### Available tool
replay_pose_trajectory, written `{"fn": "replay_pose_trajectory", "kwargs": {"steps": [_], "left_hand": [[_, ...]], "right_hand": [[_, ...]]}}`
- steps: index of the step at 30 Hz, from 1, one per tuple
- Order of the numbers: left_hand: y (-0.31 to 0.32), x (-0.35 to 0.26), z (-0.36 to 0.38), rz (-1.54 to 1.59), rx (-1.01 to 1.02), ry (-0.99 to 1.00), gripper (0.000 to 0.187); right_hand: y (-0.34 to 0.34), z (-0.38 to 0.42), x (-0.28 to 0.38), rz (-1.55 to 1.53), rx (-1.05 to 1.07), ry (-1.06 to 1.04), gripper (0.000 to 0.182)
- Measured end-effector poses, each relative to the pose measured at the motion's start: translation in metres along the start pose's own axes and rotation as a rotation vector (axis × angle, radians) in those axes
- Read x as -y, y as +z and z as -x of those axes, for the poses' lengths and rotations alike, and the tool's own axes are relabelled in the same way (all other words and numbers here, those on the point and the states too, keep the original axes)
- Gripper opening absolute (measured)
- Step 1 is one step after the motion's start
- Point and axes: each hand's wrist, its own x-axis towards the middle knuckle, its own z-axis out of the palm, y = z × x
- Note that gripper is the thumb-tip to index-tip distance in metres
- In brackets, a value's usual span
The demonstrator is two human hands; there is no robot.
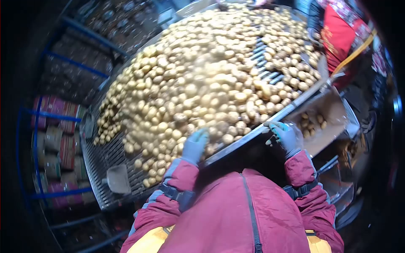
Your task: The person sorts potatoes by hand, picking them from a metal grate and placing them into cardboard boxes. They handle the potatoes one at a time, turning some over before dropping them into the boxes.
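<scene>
My left hand (195, 146), in a blue-grey glove with greenish fingertips, reaches over the front edge of a heap of potatoes (162, 99). Its fingers stretch forward onto the nearest potatoes, and nothing shows in its grasp. On the other side, my right hand (283, 135), gloved alike, hovers just outside the table's metal rim (257, 131), left of an open box (327, 145). The fingers of this hand are apart and a little bent, with no potato visible between them. Several potatoes (311, 123) lie inside that box, on its lining.
A slatted metal surface (105, 160) shows under the heap, with a pale scoop-like piece (118, 179) on it. Blue rails (55, 195) and stacked packed sacks or boxes (66, 147) stand at left. A person in a red apron (337, 38) is at the far right.
</scene>
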Motion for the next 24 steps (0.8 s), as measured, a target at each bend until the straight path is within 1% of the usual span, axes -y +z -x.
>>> {"fn": "replay_pose_trajectory", "kwargs": {"steps": [1,3,4,5,7,8,9,11,13,15,16,17,19,20,21,22,23,24], "left_hand": [[-0.03,0.003,0.001,-0.047,-0.124,0.012,0.029],[-0.098,0.061,-0.018,-0.284,-0.359,0.205,0.03],[-0.129,0.07,-0.021,-0.438,-0.427,0.226,0.031],[-0.156,0.075,-0.024,-0.592,-0.489,0.244,0.031],[-0.196,0.077,-0.031,-0.685,-0.52,0.21,0.035],[-0.217,0.1,-0.045,-0.68,-0.549,0.26,0.04],[-0.228,0.104,-0.056,-0.764,-0.563,0.342,0.047],[-0.227,0.09,-0.076,-0.882,-0.594,0.444,0.055],[-0.22,0.097,-0.108,-0.894,-0.489,0.451,0.073],[-0.19,0.08,-0.106,-0.889,-0.586,0.334,0.091],[-0.187,0.082,-0.103,-0.897,-0.602,0.385,0.101],[-0.185,0.086,-0.095,-0.927,-0.582,0.353,0.1],[-0.183,0.086,-0.068,-0.983,-0.462,0.186,0.097],[-0.186,0.086,-0.053,-0.989,-0.443,0.264,0.09],[-0.188,0.084,-0.04,-0.952,-0.397,0.208,0.083],[-0.19,0.091,-0.033,-0.93,-0.392,0.229,0.08],[-0.191,0.098,-0.023,-0.905,-0.388,0.245,0.077],[-0.196,0.101,-0.012,-0.884,-0.403,0.287,0.072]], "right_hand": [[0.014,-0.009,-0.006,0.001,0.056,-0.003,0.035],[0.05,-0.022,-0.01,-0.022,0.099,-0.002,0.033],[0.06,-0.026,-0.009,0.017,0.124,0.032,0.031],[0.071,-0.029,-0.009,0.041,0.133,0.042,0.031],[0.095,-0.032,-0.009,0.089,0.141,0.06,0.032],[0.106,-0.032,-0.006,0.13,0.149,0.05,0.031],[0.117,-0.034,-0.006,0.139,0.163,0.049,0.031],[0.134,-0.037,-0.006,0.159,0.188,0.05,0.031],[0.15,-0.044,-0.011,0.176,0.229,0.052,0.032],[0.171,-0.051,-0.013,0.209,0.266,0.064,0.032],[0.185,-0.054,-0.014,0.207,0.279,0.026,0.033],[0.195,-0.055,-0.011,0.178,0.302,0.169,0.032],[0.219,-0.067,-0.021,0.197,0.35,0.107,0.032],[0.229,-0.07,-0.023,0.219,0.373,0.135,0.032],[0.239,-0.073,-0.022,0.237,0.391,0.159,0.032],[0.251,-0.072,-0.017,0.257,0.406,0.189,0.032],[0.262,-0.068,-0.011,0.161,0.461,0.224,0.032],[0.27,-0.07,-0.017,0.178,0.477,0.199,0.031]]}}
